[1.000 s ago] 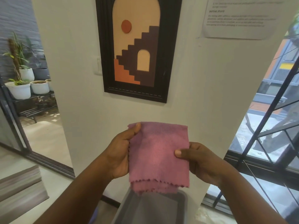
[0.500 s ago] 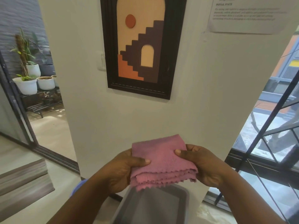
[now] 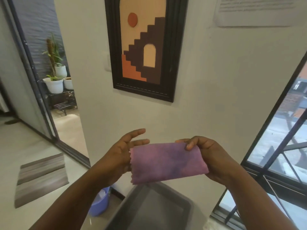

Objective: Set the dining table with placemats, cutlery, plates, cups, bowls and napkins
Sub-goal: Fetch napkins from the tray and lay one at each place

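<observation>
A folded pink cloth napkin (image 3: pixel 167 162) with a zigzag-cut left edge is held flat in front of me, above a grey bin. My right hand (image 3: pixel 209 156) pinches its right end, thumb on top. My left hand (image 3: pixel 123 151) lies at the napkin's left edge with fingers spread and extended behind it; the palm seems to support the cloth from beneath, without a closed grip.
A grey plastic bin (image 3: pixel 154 208) stands below my hands against a white wall with a framed picture (image 3: pixel 142 47). A blue bucket (image 3: pixel 99 205) sits left of the bin. A striped mat (image 3: pixel 41 178) lies on the floor. A barred glass door (image 3: pixel 282 146) is at right.
The napkin went from hanging upright to folded into a narrower horizontal band. My left hand let go its pinch and opened its fingers. The view shifted right and down.
</observation>
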